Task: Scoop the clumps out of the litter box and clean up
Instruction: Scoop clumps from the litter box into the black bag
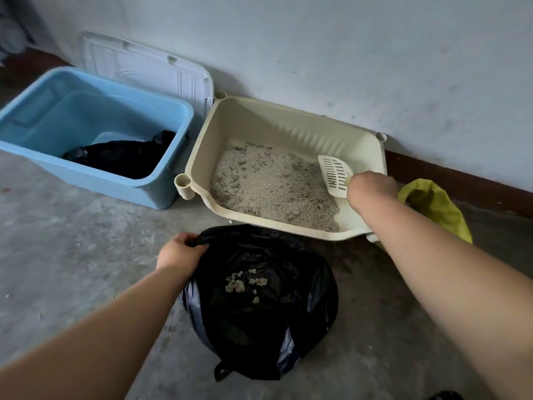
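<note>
Holding the white slotted scoop [334, 171] by its handle, the right hand [372, 189] is curled tightly around it at the right side of the litter box [288, 125]. The blade of the scoop points to the far left and I see nothing lying on its slots. Whether its edge touches the litter [271, 180] I cannot tell.

This cream box stands on the concrete floor [86, 241], with its far side against the wall. The litter inside is pale grains with darker patches. It covers the bottom from the left side to the middle, and a strip of bare bottom shows at the right near corner.

The left hand [180, 252] grips the far left rim of a black rubbish bag [259, 327], with the fingers folded over the plastic. The bag sits on the floor just near of the litter box and its mouth is open. Inside it lie some pale clumps [245, 282], gathered a little far of the middle.

To the left of the litter box, just beside it, stands a blue plastic bin [72, 116]. In its right near corner lies a crumpled black bag [124, 157]. A pale lid [150, 67] leans on the wall behind the bin. To the right of the litter box a yellow-green bag [435, 203] lies on the floor, partly hidden by the right forearm; what it contains is not visible.
</note>
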Motion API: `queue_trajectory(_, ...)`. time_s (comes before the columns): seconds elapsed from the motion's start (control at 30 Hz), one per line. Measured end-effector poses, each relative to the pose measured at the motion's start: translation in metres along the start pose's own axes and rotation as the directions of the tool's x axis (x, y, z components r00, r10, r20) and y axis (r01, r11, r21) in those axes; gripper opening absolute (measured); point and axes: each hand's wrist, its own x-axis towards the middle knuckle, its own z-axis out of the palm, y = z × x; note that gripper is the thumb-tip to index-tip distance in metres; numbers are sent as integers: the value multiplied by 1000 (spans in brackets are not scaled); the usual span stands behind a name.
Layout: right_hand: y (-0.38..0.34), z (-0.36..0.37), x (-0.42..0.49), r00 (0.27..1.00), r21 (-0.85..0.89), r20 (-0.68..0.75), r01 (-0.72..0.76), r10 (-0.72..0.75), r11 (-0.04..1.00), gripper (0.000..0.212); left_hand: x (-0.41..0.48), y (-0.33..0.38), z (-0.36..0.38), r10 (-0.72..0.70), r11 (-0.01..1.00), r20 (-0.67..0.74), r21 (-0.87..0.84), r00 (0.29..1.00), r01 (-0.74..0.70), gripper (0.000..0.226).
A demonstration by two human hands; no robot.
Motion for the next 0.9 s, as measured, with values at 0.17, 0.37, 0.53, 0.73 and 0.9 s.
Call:
queue_trajectory(0.17,0,-16,8,994,-29,113,18,-14,999,30,-3,1,5,3,1000,18,9,1000,-3,29)
queue_trajectory(0.37,6,-36,21,917,82,394,28,-58,996,23,-7,5,7,5,1000,25,21,1000,-6,30)
queue_trajectory(0.53,14,-31,25,833,173,547,-20,-79,985,9,-11,8,8,10,1000,46,19,999,-11,37)
queue_trajectory(0.73,17,-18,27,790,282,604,-84,-109,956,17,-15,14,8,12,1000,61,17,998,-13,40)
queue_trajectory(0.9,12,2,15,781,356,614,-143,-116,924,27,-20,17,9,17,1000,77,23,997,-19,40)
